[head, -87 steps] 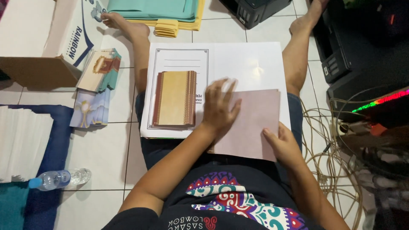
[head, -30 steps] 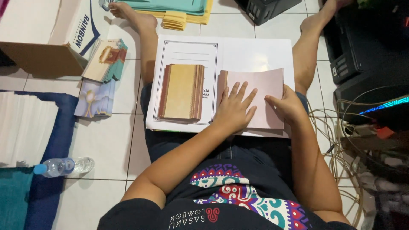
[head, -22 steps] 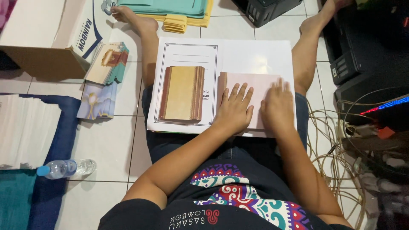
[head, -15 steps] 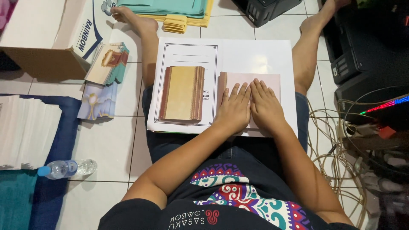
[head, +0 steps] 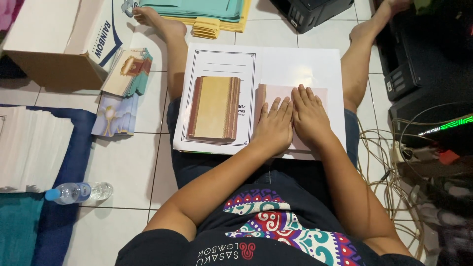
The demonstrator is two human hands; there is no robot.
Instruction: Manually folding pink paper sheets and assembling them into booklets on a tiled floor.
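Observation:
I sit on a tiled floor with a white board (head: 305, 64) across my lap. A folded pink sheet (head: 276, 92) lies on its right half. My left hand (head: 273, 125) and my right hand (head: 308, 116) lie flat on that sheet, side by side, fingers together and pointing away from me, pressing it down. Neither hand grips anything. To the left on the board rests a stack of tan folded cards with brown edges (head: 214, 108).
A cardboard box (head: 54, 44) and printed card stacks (head: 129, 71) sit at the left, a water bottle (head: 79, 192) lies by white paper piles (head: 29, 148). Teal and yellow folders (head: 207, 12) are ahead. Black machines (head: 423, 54) and tangled cables (head: 389, 172) are at the right.
The pink sheet was folded over and squared up on the board. My right hand slid from its right edge to the middle, beside my left hand; both now press flat.

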